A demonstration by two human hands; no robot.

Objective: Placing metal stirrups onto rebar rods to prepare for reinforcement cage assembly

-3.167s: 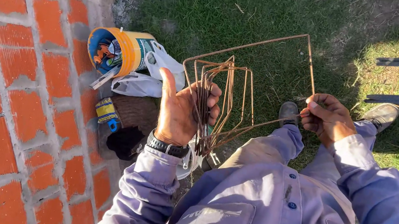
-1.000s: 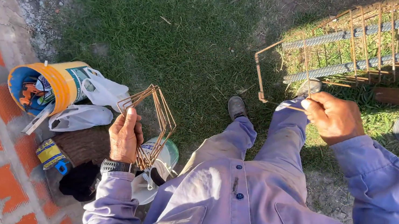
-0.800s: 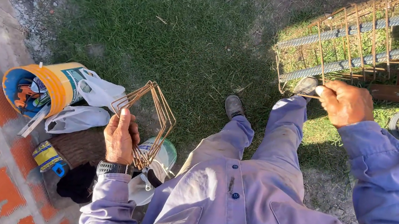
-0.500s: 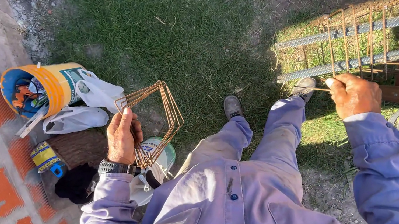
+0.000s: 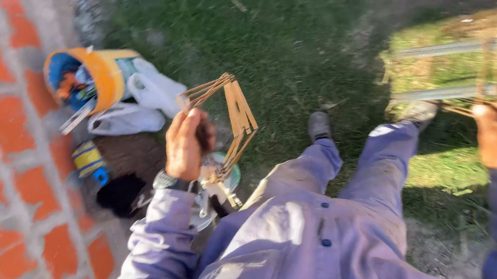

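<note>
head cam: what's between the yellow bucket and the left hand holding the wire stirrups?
In the head view, white cloth or gloves lie on the ground between the yellow bucket and the left hand, which grips the bundle of wire stirrups.

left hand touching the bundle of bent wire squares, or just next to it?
Touching. The head view shows the left hand closed around the bundle of wire squares, fingers wrapped over its lower wires, with the rest sticking up above the fist.
</note>
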